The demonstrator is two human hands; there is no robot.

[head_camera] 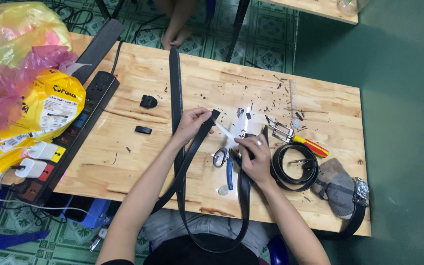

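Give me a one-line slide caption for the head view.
Left hand grips a black belt end; right hand holds a thin white strip against it, above scissors on the wooden table.

Table (138, 162) runs across the view; the person sits at its 6 o'clock edge. Left hand (191, 125) and right hand (253, 159) sit near table centre, the right at 4 o'clock from the left. Belt (182, 167) loops off the 6 o'clock edge into the lap, both ends up on the table. Second strap (174, 83) lies straight toward 12 from the left hand. Scissors (224, 162) lie between the hands. Buckle (283, 131) is at 2 o'clock from the right hand, screwdriver (311, 145) just beyond it at 3. Coiled belt (294, 167) is just at 3 of the right hand, cloth (337, 186) further out at 3. Power strip (77, 132) lies along the 9 o'clock edge, bags (30, 83) beyond it.
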